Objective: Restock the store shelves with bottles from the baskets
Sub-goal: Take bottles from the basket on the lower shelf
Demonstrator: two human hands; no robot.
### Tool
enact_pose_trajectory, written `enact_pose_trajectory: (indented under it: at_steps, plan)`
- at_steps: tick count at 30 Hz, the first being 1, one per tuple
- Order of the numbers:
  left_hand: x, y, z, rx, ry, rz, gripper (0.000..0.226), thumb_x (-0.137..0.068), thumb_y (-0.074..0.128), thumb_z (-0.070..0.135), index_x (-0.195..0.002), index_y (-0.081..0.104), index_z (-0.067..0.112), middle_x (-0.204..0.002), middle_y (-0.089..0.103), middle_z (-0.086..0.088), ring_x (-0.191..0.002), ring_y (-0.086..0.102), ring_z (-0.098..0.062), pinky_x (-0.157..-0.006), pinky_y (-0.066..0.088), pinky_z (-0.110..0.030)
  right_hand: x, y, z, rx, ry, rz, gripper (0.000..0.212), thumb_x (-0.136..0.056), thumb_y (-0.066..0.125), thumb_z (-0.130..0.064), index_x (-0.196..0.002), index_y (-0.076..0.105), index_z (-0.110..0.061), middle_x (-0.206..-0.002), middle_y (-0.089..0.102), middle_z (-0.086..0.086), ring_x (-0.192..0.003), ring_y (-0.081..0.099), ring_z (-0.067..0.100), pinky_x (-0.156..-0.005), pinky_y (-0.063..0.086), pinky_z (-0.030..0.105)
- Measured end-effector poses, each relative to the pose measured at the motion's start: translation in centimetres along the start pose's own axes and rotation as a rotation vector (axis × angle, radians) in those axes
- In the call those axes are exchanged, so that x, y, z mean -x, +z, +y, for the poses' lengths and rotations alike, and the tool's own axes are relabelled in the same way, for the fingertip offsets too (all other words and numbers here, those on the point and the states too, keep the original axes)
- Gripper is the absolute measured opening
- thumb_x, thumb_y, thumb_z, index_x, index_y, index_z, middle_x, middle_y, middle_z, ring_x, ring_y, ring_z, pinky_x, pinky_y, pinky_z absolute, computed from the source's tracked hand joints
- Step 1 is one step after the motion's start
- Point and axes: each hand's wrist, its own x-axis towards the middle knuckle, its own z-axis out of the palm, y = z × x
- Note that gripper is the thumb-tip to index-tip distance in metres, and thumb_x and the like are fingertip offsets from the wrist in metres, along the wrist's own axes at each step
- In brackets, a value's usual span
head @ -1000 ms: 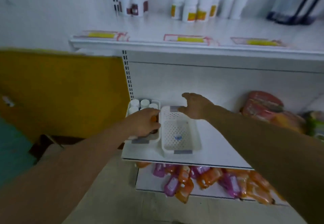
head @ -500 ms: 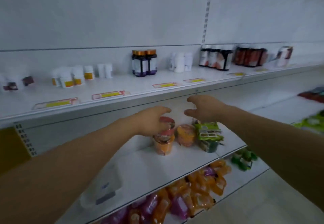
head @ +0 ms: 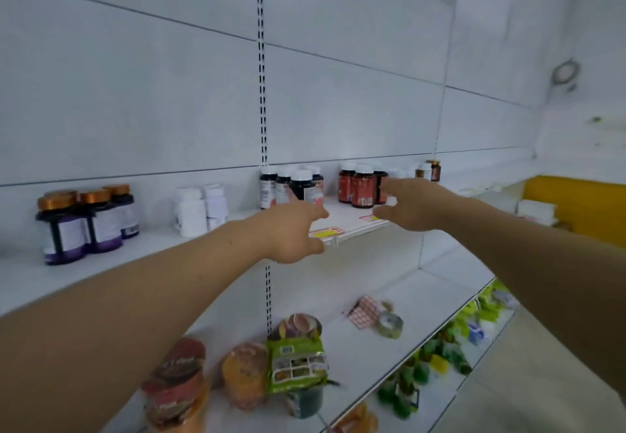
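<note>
My left hand (head: 291, 232) reaches over the front edge of the upper shelf (head: 169, 246), fingers apart, with nothing in it. Its fingertips lie just below a group of dark bottles with white caps (head: 291, 185). My right hand (head: 413, 205) is also spread and holds nothing. It hovers in front of the red-brown bottles (head: 359, 187), and its fingers overlap them in the view. Further left on the same shelf stand white bottles (head: 200, 210) and purple-labelled bottles with copper caps (head: 84, 222). No basket is in view.
Small amber bottles (head: 431, 171) stand at the shelf's far right. Price tags (head: 327, 232) line the shelf edge. The lower shelf holds snack cups (head: 176, 382), a green pack (head: 298, 361), a tape roll (head: 389, 324) and a checked sheet (head: 364, 312). Green packets (head: 440, 351) fill the bottom shelf. A yellow panel (head: 576, 209) is at the right.
The view swung right and up, from the white baskets on the lower shelf to the bottle shelf. Both hands rose from the baskets to the upper shelf's edge.
</note>
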Motion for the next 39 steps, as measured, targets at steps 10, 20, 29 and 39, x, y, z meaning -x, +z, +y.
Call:
enact_pose_trajectory:
  at_steps: [10,20,29,39]
  plan:
    - [-15.9,0.6,-0.7,0.058,0.099,0.113,0.048,-0.091,0.056,0.036,-0.134,0.045,0.019,-0.137,0.048,-0.002,-0.121,0.049,-0.022,-0.100,0.039,-0.030,-13.8,3.2,7.0,-0.028,0.093,0.043,0.054,-0.091,0.051,-0.049,-0.136,0.043,-0.020,-0.132,0.054,0.007,-0.112,0.053,0.027,-0.092,0.046,0.037]
    - [-33.1,2.7,2.6,-0.121,0.226,0.148,0.044,-0.085,0.057,0.040,-0.123,0.054,0.019,-0.122,0.055,-0.003,-0.111,0.050,-0.023,-0.094,0.043,-0.039,-24.6,5.2,19.9,-0.047,0.152,0.085,0.059,-0.089,0.052,-0.053,-0.138,0.039,-0.023,-0.134,0.051,0.007,-0.107,0.052,0.025,-0.088,0.045,0.035]
    - [-47.0,5.8,8.7,-0.209,0.090,0.212,0.055,-0.085,0.055,0.046,-0.134,0.044,0.023,-0.128,0.049,-0.003,-0.123,0.044,-0.023,-0.101,0.037,-0.039,-33.8,6.6,33.6,-0.042,0.000,0.054,0.060,-0.092,0.047,-0.050,-0.143,0.034,-0.022,-0.142,0.047,0.007,-0.131,0.041,0.028,-0.109,0.030,0.037]
    - [-58.8,8.4,10.8,-0.200,-0.150,0.105,0.048,-0.083,0.057,0.048,-0.124,0.050,0.025,-0.123,0.052,-0.001,-0.115,0.049,-0.023,-0.097,0.041,-0.043,-43.1,9.8,42.8,-0.170,-0.133,-0.004,0.053,-0.092,0.051,-0.043,-0.136,0.042,-0.015,-0.132,0.052,0.010,-0.122,0.045,0.028,-0.098,0.039,0.037]
